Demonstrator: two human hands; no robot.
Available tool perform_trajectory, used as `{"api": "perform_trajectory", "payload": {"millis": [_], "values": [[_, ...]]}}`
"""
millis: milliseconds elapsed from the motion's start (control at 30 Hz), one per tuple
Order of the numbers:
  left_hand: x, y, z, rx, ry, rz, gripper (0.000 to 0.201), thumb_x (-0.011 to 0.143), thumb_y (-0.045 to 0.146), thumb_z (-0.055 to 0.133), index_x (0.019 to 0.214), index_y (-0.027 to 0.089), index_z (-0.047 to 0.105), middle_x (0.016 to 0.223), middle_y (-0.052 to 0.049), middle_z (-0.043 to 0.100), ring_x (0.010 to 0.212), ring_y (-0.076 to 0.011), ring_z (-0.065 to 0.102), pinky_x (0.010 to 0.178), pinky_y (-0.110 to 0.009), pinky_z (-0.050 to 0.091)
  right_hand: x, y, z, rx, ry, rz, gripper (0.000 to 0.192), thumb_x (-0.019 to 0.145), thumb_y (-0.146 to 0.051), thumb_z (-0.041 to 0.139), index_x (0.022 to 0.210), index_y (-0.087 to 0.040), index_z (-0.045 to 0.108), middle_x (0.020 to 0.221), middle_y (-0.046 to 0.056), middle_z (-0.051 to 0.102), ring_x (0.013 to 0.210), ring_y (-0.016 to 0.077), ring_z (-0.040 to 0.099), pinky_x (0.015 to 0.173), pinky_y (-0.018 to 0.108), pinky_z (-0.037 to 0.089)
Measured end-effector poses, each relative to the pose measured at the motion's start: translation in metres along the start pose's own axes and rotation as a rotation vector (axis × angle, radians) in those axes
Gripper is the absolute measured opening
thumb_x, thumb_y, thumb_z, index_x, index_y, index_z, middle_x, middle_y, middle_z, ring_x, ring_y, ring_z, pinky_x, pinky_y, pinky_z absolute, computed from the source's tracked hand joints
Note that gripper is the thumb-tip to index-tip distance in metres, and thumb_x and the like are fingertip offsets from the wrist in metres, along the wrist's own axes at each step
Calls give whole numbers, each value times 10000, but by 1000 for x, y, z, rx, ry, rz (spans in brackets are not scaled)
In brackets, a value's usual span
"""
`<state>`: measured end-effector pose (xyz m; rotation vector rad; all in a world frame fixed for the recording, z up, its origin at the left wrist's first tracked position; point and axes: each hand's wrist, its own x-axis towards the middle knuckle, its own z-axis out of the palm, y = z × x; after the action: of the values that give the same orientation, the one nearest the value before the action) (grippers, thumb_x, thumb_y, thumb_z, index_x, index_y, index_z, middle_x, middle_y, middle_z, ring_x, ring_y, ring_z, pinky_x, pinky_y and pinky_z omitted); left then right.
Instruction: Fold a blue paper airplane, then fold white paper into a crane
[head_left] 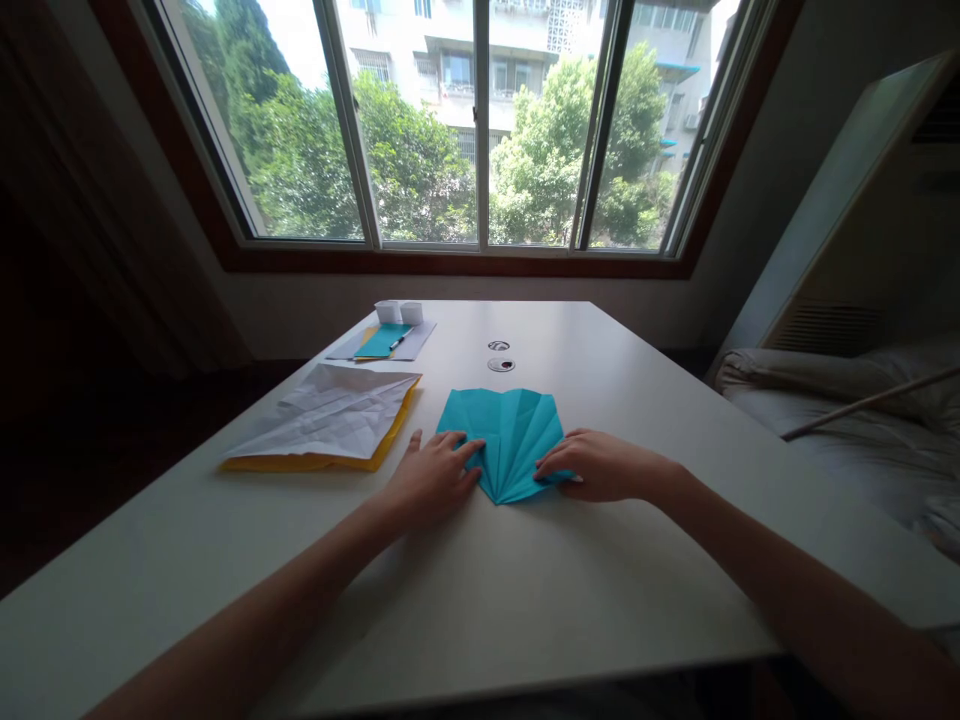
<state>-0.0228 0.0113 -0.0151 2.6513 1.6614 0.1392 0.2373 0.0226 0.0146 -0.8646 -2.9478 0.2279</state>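
Observation:
A turquoise sheet of folded paper (517, 425) lies on the white table in front of me. Its creases fan out from a point at the near edge, and the far edge is scalloped. My left hand (439, 470) rests on its left side, fingers spread and palm down, with fingertips on the paper. At the right side, my right hand (600, 464) is closed, thumb and fingers pinching the paper's edge. Parts of both side edges are hidden beneath the fingers.
Left of my hands lies a creased white sheet (330, 405) over a yellow one (300, 463). Farther back are a turquoise sheet (380, 341), a pen (400, 338) and two small white containers (412, 313). Two round pieces with dark markings (501, 365) lie beyond the folded paper.

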Motion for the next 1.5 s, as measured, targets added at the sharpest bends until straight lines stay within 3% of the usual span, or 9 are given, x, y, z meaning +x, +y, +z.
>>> {"api": "perform_trajectory", "payload": {"millis": [333,733,833,1000,1067,1233,1333,1400,1500], "values": [[0,-1,0,-5,-2,20,428,883,440,338,1305,392,384,1320,-63,456,1209,-296,413,993,-634,154,-4,19,-3,109,-35,82,301,757,-205,553,1029,-258,670,983,26,690,875,174,633,821,273,447],[-2,0,0,-13,-10,53,409,874,341,362,1277,352,433,1350,-62,420,1288,-285,292,1024,-610,111,-4,19,-7,237,-33,53,254,785,-254,554,1009,-223,669,918,32,685,791,157,621,740,273,472],[-3,2,0,-16,-11,96,396,860,310,388,1249,316,461,1348,-55,429,1269,-263,330,1046,-587,84,-1,19,-8,290,-22,45,248,798,-289,549,999,-193,660,900,38,676,755,144,607,707,264,472],[-5,4,-2,-68,-23,122,457,857,497,379,1261,294,445,1328,-62,454,1223,-279,396,1045,-588,100,3,26,-2,347,62,73,241,801,-355,549,871,-149,652,793,38,656,678,133,569,618,250,460],[-6,4,-4,-73,-33,129,511,839,548,387,1278,292,429,1344,-72,438,1241,-293,373,1045,-586,100,6,27,2,379,124,88,242,792,-354,563,893,-150,646,835,49,662,718,144,582,647,260,466],[-7,5,-6,-80,-50,127,525,838,551,391,1298,297,407,1365,-78,413,1257,-294,350,1048,-578,89,9,23,7,462,200,-39,242,818,-346,529,947,-175,641,1114,90,611,1002,188,561,834,304,441],[-7,5,-6,-81,-55,138,526,846,544,382,1312,302,386,1377,-78,397,1267,-293,338,1044,-590,77,10,23,11,437,172,38,294,837,-419,480,895,-168,621,871,54,640,758,152,574,652,265,452],[-7,6,-6,-83,-63,143,527,847,536,388,1320,303,372,1384,-78,389,1276,-293,324,1044,-594,69,11,25,13,397,169,99,320,852,-441,441,804,-163,592,668,-1,560,580,106,480,523,228,386],[-7,6,-7,-94,-74,141,522,844,525,408,1317,310,375,1389,-71,382,1283,-291,315,1051,-582,65,14,26,16,369,197,135,336,859,-437,430,700,-158,529,596,-34,455,529,78,370,482,212,316]]}}
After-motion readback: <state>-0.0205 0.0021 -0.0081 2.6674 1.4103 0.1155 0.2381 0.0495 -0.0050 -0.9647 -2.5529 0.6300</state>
